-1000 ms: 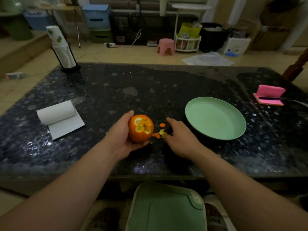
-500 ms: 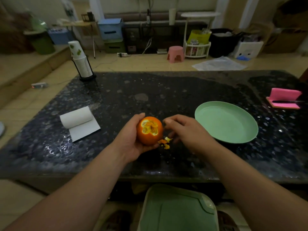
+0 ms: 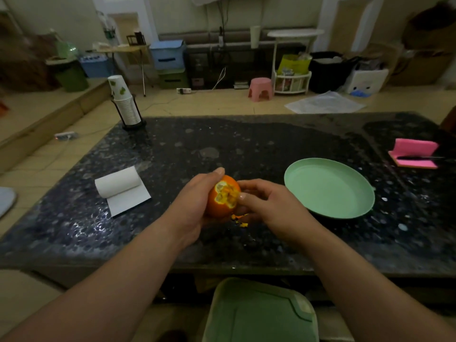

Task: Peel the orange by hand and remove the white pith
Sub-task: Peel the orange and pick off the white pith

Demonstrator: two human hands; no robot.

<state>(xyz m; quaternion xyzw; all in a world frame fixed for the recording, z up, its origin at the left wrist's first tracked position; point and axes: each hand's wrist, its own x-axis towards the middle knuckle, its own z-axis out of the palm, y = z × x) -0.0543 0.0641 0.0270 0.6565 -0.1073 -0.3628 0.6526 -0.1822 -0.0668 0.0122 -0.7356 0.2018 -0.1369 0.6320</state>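
My right hand (image 3: 269, 206) back off small orange peel scraps (image 3: 240, 222), now pinching peeled-patch rim on round orange fruit (image 3: 222, 201). My left hand (image 3: 195, 206) cups fruit over dark speckled table (image 3: 246, 144); patch faces right hand.

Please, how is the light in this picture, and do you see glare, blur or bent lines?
Head view: dim, yellowish room light; small glints of glare on the dark speckled table near its front left; the wide-angle lens bows the table edges and stretches the forearms; the orange, left hand and right hand look fairly sharp, the far room softer.
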